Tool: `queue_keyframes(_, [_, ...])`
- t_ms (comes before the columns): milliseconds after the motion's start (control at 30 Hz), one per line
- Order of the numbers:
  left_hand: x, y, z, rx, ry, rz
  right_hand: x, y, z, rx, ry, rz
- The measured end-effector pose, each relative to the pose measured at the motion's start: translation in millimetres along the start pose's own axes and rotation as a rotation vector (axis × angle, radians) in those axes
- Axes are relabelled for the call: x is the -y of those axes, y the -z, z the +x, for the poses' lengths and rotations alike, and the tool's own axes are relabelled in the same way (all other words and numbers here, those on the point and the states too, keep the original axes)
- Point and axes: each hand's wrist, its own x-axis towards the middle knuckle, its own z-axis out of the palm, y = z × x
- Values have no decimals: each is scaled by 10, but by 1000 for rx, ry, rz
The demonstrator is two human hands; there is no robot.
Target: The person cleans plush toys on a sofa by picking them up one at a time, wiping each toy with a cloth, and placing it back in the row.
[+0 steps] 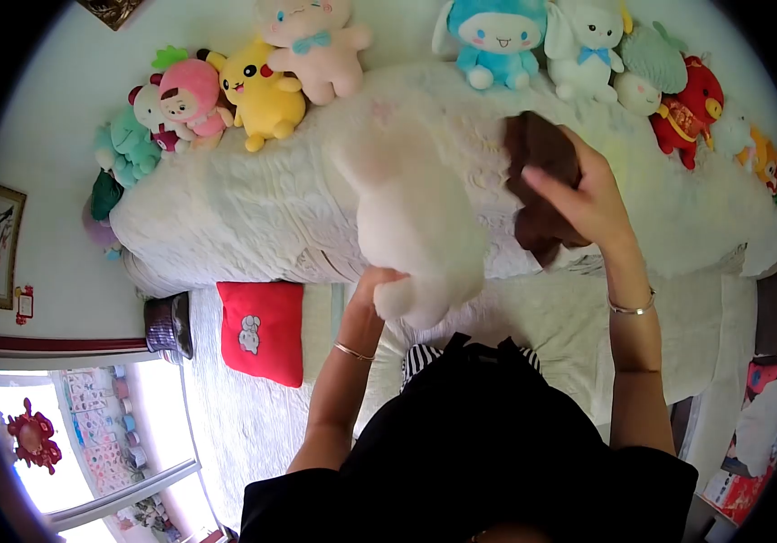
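Toys (268, 95) line the covered backrest (226, 204); the left hand (379, 290) grips a blurred white plush (416, 217), not yet set down; the right hand (592, 197) clasps what seems brown cloth (538, 231).

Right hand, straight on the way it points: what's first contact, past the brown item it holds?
Likely the pale quilted cover, below the blue plush; its depth from the right hand is unclear in this view.
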Motion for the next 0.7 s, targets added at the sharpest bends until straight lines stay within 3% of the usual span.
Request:
queue_keyframes(67, [-64,-40,-14,9,18,39,381,-112,-41,327,247,139])
queue_keyframes(100, [-100,-86,-27,9,27,54,426,-191,1,452,245,32])
queue_keyframes(133, [-130,-121,-56,10,36,74,274,-292,101,393,350,-75])
queue_keyframes(200, [-170,-128,-121,2,31,105,2,-233,443,264,220,-204])
queue_keyframes(233, [-151,-77,-156,-2,19,123,14,-191,549,61,257,-455])
queue_keyframes(267, [-66,114,-141,55,-19,125,54,-109,591,133,104,-403])
queue_keyframes(333, [-221,45,-192,68,5,69,187,-231,465,262,331,-14])
queue_keyframes(367, [-201,39,-226,78,31,41,302,-222,488,589,223,30])
queue_keyframes(400, [-182,34,-257,86,58,13,211,-293,495,665,152,32])
queue_keyframes(467, [-155,57,-272,73,55,-16,-183,-308,620,325,180,-440])
queue_keyframes(500, [-135,80,-270,37,20,-17,-166,-275,641,140,184,-524])
queue_keyframes(600, [-55,135,-214,-111,-106,0,-6,-206,436,387,106,202])
queue_keyframes(700, [-32,151,-185,-231,-209,31,-180,-327,114,569,103,-52])
